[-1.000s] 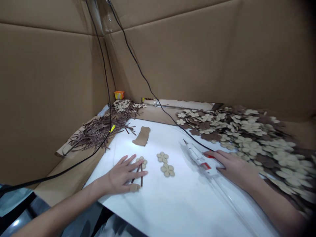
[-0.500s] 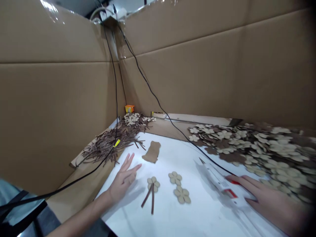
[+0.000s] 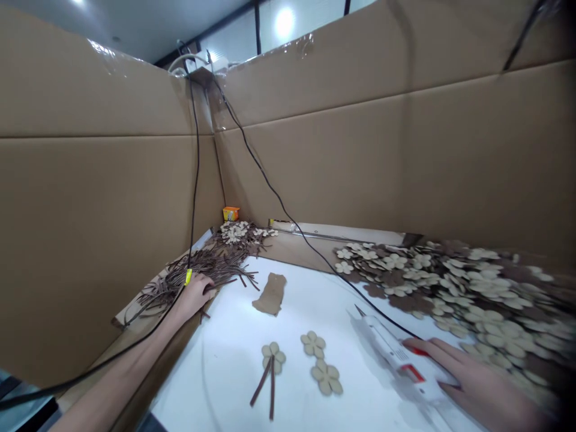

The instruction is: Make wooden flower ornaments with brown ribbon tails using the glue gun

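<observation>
A: Where is the person's left hand (image 3: 197, 294)?
B: At about nine o'clock from the white sheet (image 3: 234, 360), fingers curled down into the pile of dark strips (image 3: 202, 267); whether it has pinched a strip cannot be told.

A: And the right hand (image 3: 468, 384)?
B: At four o'clock on the sheet, laid flat with fingers loosely extended over the rear of the white glue gun (image 3: 396, 357), touching it but not clenched. The gun lies on its side, nozzle toward eleven o'clock, its black cord (image 3: 288, 213) running up the cardboard wall (image 3: 360, 150).

A: What lies between the hands?
B: A flower with two strips (image 3: 272, 366), two bare flowers (image 3: 321, 360) just beside it at three o'clock, and a brown scrap (image 3: 270, 294) at twelve. The heap of flower cutouts (image 3: 450, 282) lies at two o'clock.
</observation>
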Demonstrator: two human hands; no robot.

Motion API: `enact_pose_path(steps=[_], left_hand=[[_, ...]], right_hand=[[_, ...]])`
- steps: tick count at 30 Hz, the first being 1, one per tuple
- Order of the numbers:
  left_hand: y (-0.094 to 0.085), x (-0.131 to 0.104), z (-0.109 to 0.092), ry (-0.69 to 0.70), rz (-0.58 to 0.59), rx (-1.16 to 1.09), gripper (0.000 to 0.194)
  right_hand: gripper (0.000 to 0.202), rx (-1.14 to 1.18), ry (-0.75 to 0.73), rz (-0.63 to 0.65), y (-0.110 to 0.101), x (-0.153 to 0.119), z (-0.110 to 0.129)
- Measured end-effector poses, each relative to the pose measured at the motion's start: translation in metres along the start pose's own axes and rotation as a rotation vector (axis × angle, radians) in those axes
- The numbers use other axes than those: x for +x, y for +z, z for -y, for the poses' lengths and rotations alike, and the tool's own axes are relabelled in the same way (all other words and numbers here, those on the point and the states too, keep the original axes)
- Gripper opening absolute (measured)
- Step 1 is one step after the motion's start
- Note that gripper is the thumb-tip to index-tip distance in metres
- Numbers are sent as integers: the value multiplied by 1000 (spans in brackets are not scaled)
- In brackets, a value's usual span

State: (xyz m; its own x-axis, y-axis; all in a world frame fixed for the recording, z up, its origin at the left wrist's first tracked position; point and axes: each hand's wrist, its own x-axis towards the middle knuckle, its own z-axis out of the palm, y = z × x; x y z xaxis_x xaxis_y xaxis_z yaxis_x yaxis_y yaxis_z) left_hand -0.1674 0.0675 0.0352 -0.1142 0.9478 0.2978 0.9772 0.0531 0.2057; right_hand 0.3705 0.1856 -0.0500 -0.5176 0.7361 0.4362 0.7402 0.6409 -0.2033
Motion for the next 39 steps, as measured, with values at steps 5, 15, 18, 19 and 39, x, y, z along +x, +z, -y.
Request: enact_pose_path(steps=[5,15,18,19,39], left_hand=[[8,-13,-37,153,22,-41,23],[24,-26,-139,736,343,-257,37],[36,-27,-141,748,381,-276,41],[39,-27,-140,752,389,-279,41],[51,-29,-135,756,412,-323,46]], right_hand=[[57,223,28,227,-20,2,42],[19,388,-9,480,-55,15,111],[15,357,-4,499,-53,14,116],[15,346,0,498,-52,13,117],[15,240,158,621,-49,20,128]])
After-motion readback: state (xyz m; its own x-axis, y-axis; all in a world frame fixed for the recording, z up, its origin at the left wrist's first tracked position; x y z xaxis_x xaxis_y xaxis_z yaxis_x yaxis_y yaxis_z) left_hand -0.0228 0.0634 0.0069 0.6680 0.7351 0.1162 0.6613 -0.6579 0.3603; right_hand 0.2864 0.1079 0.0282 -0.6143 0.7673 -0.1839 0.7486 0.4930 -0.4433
